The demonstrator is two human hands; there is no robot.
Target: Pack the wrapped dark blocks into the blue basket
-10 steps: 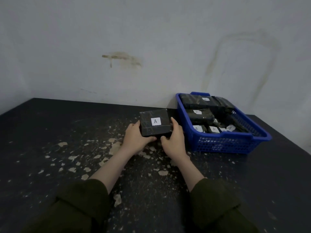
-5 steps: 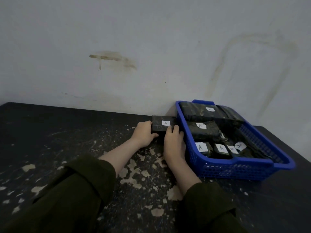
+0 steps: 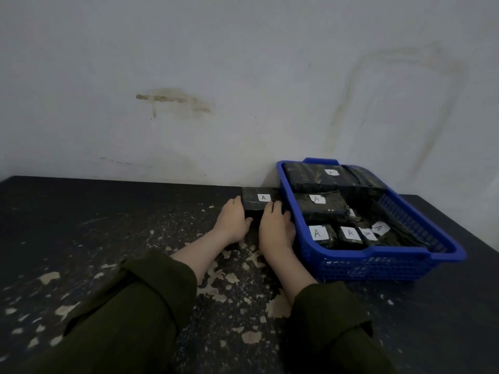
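**Block down flat beside the basket**

Since a second ago the wrapped dark block [image 3: 256, 202], with its white paper label marked A, has gone from a tilted hold above the table to lying flat at the far edge. Left hand [image 3: 232, 224] grips its 9 o'clock end, fingers curled round the side. Right hand [image 3: 275, 229] holds the 6 o'clock edge, fingertips [image 3: 271, 205] lying over the top by the label (so both hands are closed on it). It rests on the scuffed black table [image 3: 54, 211], outside the blue plastic basket [image 3: 378, 263], which stands at its 3 o'clock; whether the two touch I cannot tell. At 12 o'clock rises the stained white wall [image 3: 243, 76]. More wrapped labelled blocks [image 3: 320, 206] lie inside the basket. Dark green sleeves [image 3: 129, 314] cover both forearms at 6 o'clock, above pale worn patches [image 3: 272, 309].
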